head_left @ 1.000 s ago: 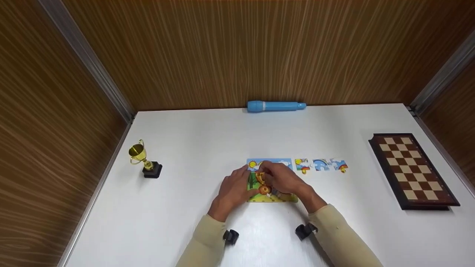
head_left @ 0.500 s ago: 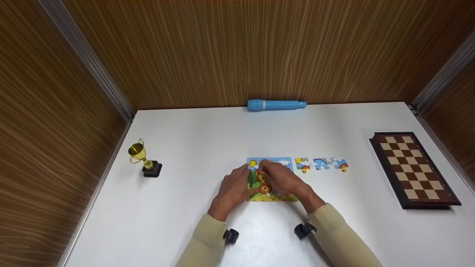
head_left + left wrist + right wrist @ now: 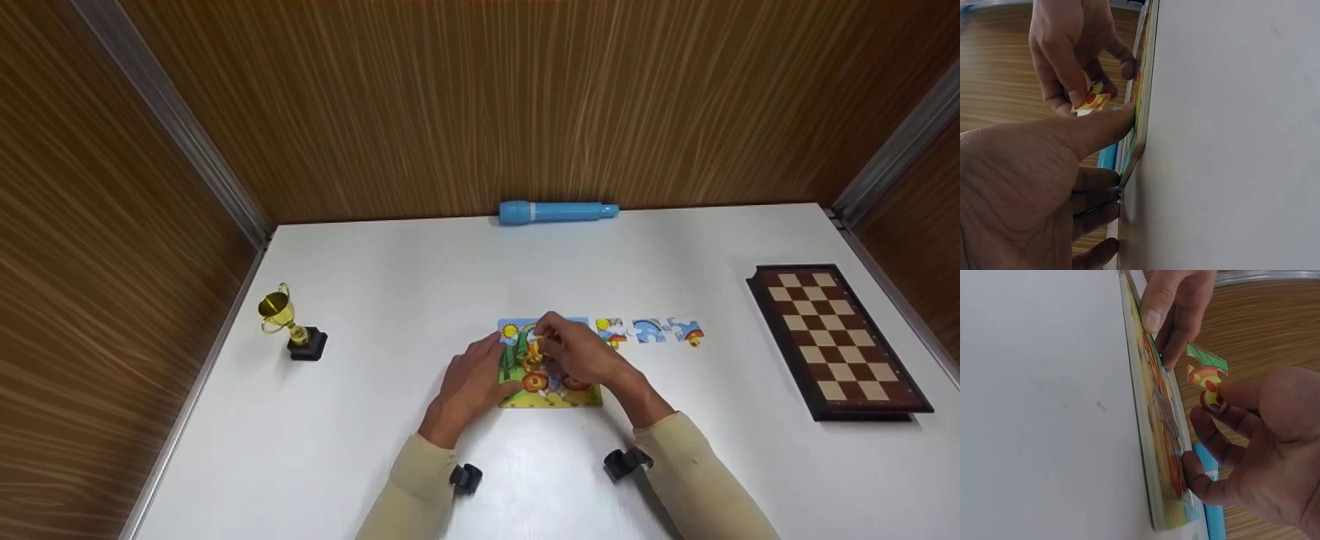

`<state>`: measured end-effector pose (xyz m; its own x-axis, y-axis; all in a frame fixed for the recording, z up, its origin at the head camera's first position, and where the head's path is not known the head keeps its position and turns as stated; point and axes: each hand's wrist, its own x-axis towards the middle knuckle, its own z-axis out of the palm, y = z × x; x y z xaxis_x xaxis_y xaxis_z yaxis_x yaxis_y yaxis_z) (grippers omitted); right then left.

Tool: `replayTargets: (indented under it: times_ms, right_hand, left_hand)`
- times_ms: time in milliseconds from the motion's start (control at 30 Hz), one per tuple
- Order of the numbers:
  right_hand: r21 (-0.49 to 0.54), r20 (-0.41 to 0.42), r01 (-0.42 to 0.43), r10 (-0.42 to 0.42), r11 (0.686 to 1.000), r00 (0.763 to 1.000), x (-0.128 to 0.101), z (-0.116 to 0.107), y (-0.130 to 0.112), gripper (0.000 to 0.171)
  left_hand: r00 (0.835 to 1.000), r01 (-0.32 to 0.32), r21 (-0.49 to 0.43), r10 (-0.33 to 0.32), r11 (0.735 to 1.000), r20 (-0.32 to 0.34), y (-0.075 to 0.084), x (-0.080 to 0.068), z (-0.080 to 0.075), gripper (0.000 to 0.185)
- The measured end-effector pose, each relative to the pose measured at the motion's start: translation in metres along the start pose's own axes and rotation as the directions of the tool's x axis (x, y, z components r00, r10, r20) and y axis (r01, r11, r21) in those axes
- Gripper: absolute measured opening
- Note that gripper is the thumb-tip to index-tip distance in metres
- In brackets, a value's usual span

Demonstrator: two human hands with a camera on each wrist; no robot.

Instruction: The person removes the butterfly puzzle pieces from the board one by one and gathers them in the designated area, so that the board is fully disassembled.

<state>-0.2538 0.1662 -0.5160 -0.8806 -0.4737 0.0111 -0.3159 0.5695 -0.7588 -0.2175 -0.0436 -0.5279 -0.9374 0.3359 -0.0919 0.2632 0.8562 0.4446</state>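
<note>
Puzzle piece (image 3: 1207,377) is pinched in my right hand (image 3: 581,351) over the board (image 3: 551,401) at lower centre; my left hand (image 3: 472,373), fingers outstretched, touches the board's left edge, probably steadying it.

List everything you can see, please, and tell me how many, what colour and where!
Table: 1, white, across the middle
Wall panels: 3, brown, back and both sides
Metal trim: several strips, grey, corners and table sides
Microphone-shaped stick: 1, blue, back edge
Trophy: 1, gold and black, left side
Chessboard: 1, brown and cream, right side
Picture puzzle: 1, multicoloured, front middle
Loose puzzle pieces: 3, multicoloured, right of puzzle
Held puzzle piece: 1, yellow-red-green, above puzzle
Wrist gadgets: 2, black, at wrists
Sleeves: 2, beige, forearms
Left grip: 1, bare, puzzle's left edge
Right grip: 1, bare, pinching held piece
</note>
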Motion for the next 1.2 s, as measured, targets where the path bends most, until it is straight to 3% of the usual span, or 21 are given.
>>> replayTargets:
  times_ms: [233, 567, 933, 1200]
  right_hand:
    - [0.045, -0.094, -0.046, 0.050, 0.998, 0.994, -0.014, -0.020, 0.009, 0.017]
    - [0.015, -0.161, -0.088, 0.089, 0.996, 0.983, -0.044, -0.056, 0.035, 0.015]
    - [-0.064, -0.117, -0.240, 0.232, 0.969, 0.966, -0.063, -0.079, 0.051, 0.013]
    - [-0.154, -0.092, -0.315, 0.304, 0.937, 0.948, -0.064, -0.079, 0.057, 0.017]
  left_hand:
    - [1.000, -0.001, -0.002, 0.001, 1.000, -0.017, 0.000, -0.002, 0.000, 0.075]
    - [0.999, 0.039, -0.015, -0.039, 0.999, 0.003, 0.003, 0.000, 0.000, 0.075]
    - [1.000, 0.024, -0.004, -0.024, 1.000, 0.002, 0.001, 0.003, 0.001, 0.075]
    - [1.000, 0.025, -0.018, -0.025, 1.000, -0.005, 0.001, 0.003, 0.001, 0.075]
